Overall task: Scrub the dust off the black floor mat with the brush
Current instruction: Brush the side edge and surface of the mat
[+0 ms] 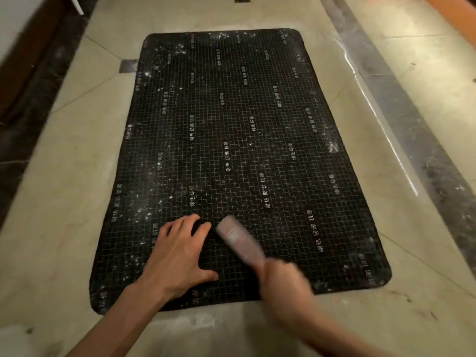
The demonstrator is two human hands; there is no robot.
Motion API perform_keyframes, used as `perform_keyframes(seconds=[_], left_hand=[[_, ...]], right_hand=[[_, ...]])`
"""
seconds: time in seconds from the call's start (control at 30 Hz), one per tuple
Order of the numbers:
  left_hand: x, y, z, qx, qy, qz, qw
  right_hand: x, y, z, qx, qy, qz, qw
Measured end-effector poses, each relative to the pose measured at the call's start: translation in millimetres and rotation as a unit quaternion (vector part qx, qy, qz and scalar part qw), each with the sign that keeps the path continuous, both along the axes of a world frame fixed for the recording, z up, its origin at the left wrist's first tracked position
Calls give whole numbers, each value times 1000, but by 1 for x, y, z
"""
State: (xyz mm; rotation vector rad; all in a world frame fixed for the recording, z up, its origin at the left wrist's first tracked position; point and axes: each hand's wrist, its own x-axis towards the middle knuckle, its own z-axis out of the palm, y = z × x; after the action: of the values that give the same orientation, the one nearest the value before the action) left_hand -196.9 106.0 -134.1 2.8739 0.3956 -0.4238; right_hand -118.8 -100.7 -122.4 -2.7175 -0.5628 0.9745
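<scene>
The right hand [283, 282] is curled around the near end of the brush [240, 238], gripping it; both are smeared with motion blur, so the finger positions cannot be made out in detail. The brush is pale and oblong, slanting up and to the left from the hand, its far end lying over the near middle part of the black floor mat [239, 140].

Just left of the brush, the left hand [180, 256] lies flat on the mat with its fingers spread and straight, palm down, pressing the near part of the mat. Its index fingertip comes close to the far end of the brush.

The mat is a dark rectangle with rounded corners, printed with a fine white grid and short strips of white characters. It lies flat on the floor [77, 202], its long side running away from the person. White dust [146, 215] speckles the mat, thickest along its left side, at its far edge and in a patch by its right edge. More pale powder lies on the floor just off the mat's near edge. The floor is beige tile, with a dark marbled strip [412, 130] running right of the mat and another to the left.
</scene>
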Motion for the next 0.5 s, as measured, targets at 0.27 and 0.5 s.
perform_keyframes(seconds=[0.27,0.5], left_hand=[[-32,31,12,20,-6,83,996],[-74,53,11,51,-15,209,977]], right_hand=[[63,4,23,1,-51,-76,996],[-49,50,18,-16,19,169,985]])
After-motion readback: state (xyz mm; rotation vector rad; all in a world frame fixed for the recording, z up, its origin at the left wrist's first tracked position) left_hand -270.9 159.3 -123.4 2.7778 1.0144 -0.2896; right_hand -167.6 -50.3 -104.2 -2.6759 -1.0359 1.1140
